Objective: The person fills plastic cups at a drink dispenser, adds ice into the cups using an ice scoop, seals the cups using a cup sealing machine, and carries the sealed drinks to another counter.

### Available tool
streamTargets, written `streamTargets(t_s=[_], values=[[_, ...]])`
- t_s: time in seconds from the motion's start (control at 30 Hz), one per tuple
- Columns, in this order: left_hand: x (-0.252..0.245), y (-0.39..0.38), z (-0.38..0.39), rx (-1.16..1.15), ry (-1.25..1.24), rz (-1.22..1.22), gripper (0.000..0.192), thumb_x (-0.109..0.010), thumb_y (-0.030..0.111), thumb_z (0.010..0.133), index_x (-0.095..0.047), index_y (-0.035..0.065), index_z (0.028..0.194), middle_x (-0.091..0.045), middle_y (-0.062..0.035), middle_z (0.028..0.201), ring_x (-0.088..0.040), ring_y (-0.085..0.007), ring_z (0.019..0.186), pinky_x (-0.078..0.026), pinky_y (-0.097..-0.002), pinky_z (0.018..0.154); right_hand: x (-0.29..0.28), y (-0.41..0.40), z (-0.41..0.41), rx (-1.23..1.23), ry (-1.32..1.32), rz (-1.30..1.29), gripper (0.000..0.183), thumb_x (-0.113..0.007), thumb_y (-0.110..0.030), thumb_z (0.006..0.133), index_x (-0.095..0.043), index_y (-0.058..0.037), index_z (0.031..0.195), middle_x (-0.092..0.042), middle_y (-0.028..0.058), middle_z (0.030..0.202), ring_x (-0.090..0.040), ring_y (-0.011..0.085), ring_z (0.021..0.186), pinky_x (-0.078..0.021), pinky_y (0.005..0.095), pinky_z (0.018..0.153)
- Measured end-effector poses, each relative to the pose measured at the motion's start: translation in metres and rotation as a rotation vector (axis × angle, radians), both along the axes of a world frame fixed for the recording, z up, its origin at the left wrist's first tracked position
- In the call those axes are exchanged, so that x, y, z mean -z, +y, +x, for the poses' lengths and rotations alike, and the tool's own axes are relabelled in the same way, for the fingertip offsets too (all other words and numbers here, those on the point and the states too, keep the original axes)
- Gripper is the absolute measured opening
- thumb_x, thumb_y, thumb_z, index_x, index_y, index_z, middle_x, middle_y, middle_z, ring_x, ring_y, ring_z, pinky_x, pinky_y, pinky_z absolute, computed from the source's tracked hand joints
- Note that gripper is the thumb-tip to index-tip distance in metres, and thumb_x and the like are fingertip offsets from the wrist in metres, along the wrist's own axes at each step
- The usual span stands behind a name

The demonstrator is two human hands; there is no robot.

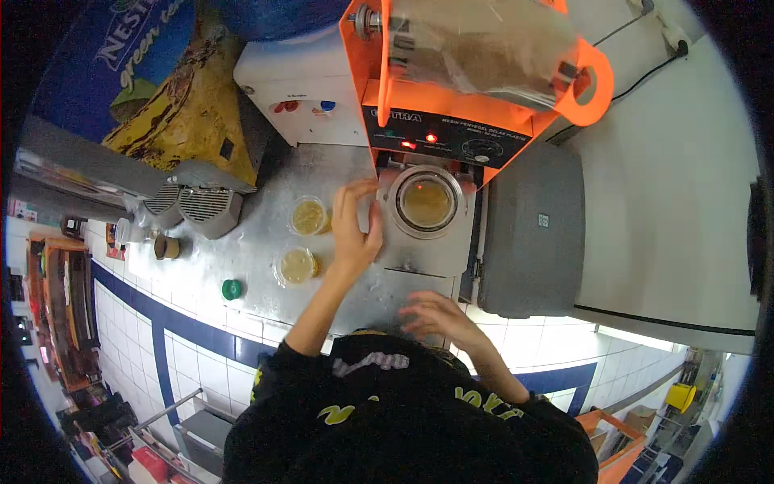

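Note:
An orange cup sealing machine [447,136] with red lights lit and a roll of clear film [484,51] on top stands before me. A plastic cup of yellowish liquid [426,202] sits in its round metal holder. My left hand [357,221] is at the left edge of the machine's tray, fingers apart and curved, with nothing seen in it. Over the counter's front edge, close to my body, my right hand [438,317] has its fingers spread and holds nothing. Left of my left hand, two plastic cups of yellowish drink [308,216] stand on the metal counter [260,254].
A green cap [231,289] lies near the counter's front edge. Farther left are a brown cup [165,247] and grey drip trays [208,209] below a drinks machine. A white dispenser [302,91] stands behind the cups. To the sealer's right is a grey box-like unit [535,242].

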State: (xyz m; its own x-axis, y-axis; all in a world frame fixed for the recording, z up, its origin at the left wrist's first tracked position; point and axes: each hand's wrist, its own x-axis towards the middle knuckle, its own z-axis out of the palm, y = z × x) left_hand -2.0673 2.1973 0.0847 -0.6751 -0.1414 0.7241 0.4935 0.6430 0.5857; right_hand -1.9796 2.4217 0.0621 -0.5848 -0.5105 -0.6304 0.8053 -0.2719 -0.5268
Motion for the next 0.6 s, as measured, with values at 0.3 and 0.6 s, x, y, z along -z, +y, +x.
streamTargets(t_s=[0.3, 0.6], values=[[0.058, 0.015, -0.035, 0.226, -0.896, 0.734, 0.081, -0.067, 0.039, 0.082, -0.026, -0.0078, 0.135, -0.039, -0.0251, 0.135, -0.038, -0.0313, 0.126, -0.028, -0.0367, 0.106, -0.031, -0.027, -0.139, -0.172, 1.467, 0.911, 0.008, -0.067, -0.016, 0.075, -0.065, -0.0111, 0.082, -0.064, 0.0023, 0.079, -0.054, 0.0243, 0.085, -0.0319, 0.0411, 0.084], [0.065, 0.002, -0.039, 0.251, -0.922, 0.511, 0.088, -0.066, 0.045, 0.081, -0.022, -0.0058, 0.139, -0.037, -0.0249, 0.137, -0.032, -0.0337, 0.131, -0.025, -0.0380, 0.107, 0.020, 0.006, -0.046, -0.140, 1.706, 0.611, 0.023, -0.059, 0.002, 0.069, -0.067, -0.0128, 0.084, -0.064, 0.0046, 0.090, -0.056, 0.0236, 0.086, -0.0416, 0.0390, 0.078]])
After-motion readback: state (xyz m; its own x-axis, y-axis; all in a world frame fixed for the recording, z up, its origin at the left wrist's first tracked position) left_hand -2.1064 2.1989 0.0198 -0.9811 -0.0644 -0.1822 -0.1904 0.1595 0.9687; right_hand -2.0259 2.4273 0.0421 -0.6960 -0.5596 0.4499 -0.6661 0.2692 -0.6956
